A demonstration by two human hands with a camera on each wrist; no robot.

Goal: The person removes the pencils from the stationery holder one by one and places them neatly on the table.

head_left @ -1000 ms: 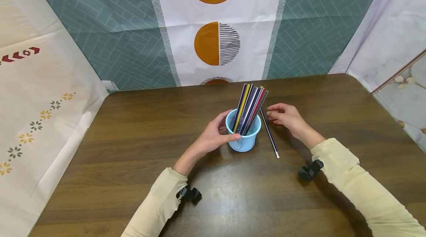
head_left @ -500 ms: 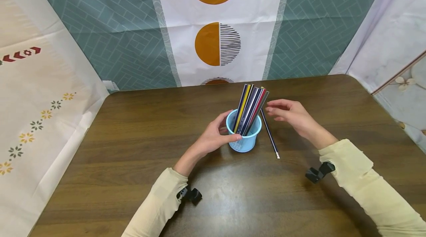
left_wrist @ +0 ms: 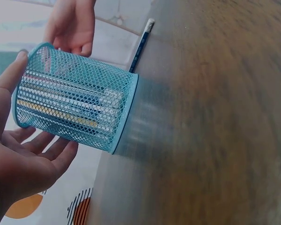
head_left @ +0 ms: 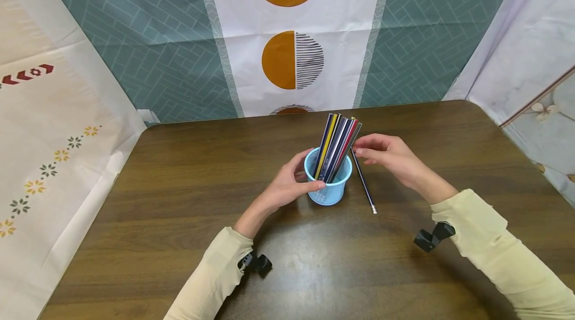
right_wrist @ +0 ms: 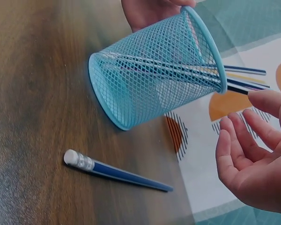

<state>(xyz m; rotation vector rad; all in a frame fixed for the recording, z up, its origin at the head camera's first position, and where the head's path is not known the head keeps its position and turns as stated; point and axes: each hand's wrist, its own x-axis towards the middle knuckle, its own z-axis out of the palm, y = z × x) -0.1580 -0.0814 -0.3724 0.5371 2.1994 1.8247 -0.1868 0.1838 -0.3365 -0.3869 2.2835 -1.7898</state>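
My left hand (head_left: pixel 287 186) grips a light blue mesh pencil cup (head_left: pixel 329 195) at its left side, thumb across the near rim. Upright on the table, the cup bears several pencils (head_left: pixel 336 143) that lean to the right, in dark blue, yellow, red and white. One dark blue pencil (right_wrist: pixel 126 175) with a white eraser lies on the table just right of the cup. My right hand (head_left: pixel 392 159) hovers above that pencil's far end, fingers loosely bent and nothing held. In the right wrist view, its thumb tip is close by the pencils' upper ends.
The brown wooden table (head_left: pixel 193 200) spreads around both arms. A patterned cloth (head_left: pixel 296 15) hangs behind its back edge, with pale cloths at both sides. Small black wrist cameras (head_left: pixel 255 263) sit on the sleeves.
The right hand has drawn back slightly, then shifted left toward the pencils in the cup, its fingers opening somewhat. My left hand, the cup and the lying pencil have kept their places.
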